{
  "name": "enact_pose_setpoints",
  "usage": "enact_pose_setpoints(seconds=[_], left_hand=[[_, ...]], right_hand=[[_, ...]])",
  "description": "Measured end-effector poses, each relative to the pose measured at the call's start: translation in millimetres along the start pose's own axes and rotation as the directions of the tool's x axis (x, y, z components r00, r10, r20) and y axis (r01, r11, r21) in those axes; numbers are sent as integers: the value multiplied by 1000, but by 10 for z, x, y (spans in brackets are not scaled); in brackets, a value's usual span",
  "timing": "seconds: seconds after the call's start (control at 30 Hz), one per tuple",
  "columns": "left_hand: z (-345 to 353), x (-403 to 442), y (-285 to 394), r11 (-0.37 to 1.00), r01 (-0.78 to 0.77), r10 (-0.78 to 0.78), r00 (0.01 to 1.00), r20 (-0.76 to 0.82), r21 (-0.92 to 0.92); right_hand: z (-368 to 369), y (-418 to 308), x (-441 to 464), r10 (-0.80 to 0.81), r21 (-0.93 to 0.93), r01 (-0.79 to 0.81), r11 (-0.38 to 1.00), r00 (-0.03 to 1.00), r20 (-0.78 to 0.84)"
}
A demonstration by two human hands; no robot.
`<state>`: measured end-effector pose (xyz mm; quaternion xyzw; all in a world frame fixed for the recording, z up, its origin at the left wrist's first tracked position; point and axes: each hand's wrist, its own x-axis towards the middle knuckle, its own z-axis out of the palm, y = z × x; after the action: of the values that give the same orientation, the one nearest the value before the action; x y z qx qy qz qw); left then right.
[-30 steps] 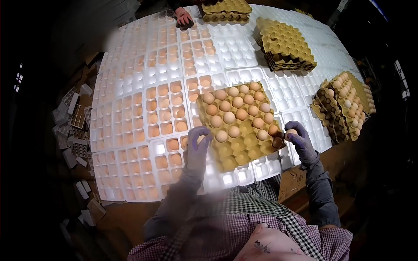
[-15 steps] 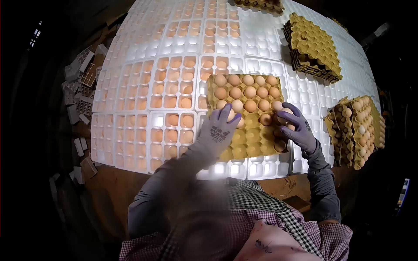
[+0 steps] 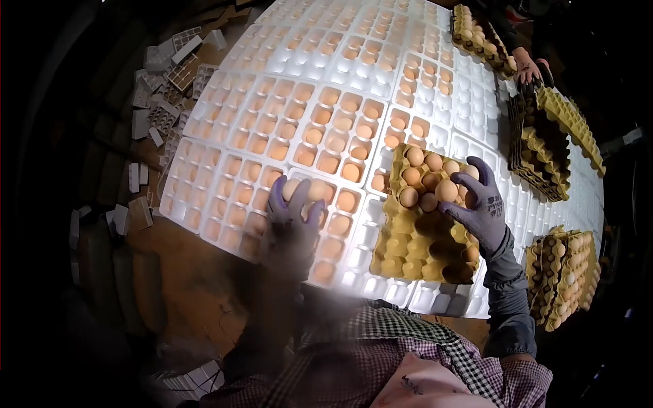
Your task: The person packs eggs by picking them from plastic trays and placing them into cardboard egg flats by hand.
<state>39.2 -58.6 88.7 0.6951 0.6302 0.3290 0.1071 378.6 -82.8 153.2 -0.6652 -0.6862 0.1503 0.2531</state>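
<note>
My left hand, in a purple-grey glove, is closed around eggs above a white foam tray whose pockets hold brown eggs. Its wrist is blurred. My right hand, in a matching glove, has its thumb and fingers curled round eggs over the yellow-brown egg carton. Several eggs sit in the carton's far rows, while most of its near cups are bare. The carton lies on white foam trays. My right palm side is partly hidden.
Filled egg cartons lean together at the right edge. Behind them is a stack of cartons, with a co-worker's hand on it. Another carton with eggs lies at the back. Foam scraps litter the floor at left.
My left hand has gone from the carton to the foam tray on the left, carrying eggs. Fewer eggs sit in the carton. The view has turned, and a co-worker's hand now shows.
</note>
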Motion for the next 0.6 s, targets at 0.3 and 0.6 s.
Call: enact_pose_setpoints(seconds=[0.3,0.6], left_hand=[[327,137,-815,984,-51,32,993,114,171],[651,1167,-719,929,115,-50,981,189,-352]], right_hand=[[1266,105,2067,-87,-334,69,940,995,-42],[1897,369,3187,-73,-141,98,985,982,173]])
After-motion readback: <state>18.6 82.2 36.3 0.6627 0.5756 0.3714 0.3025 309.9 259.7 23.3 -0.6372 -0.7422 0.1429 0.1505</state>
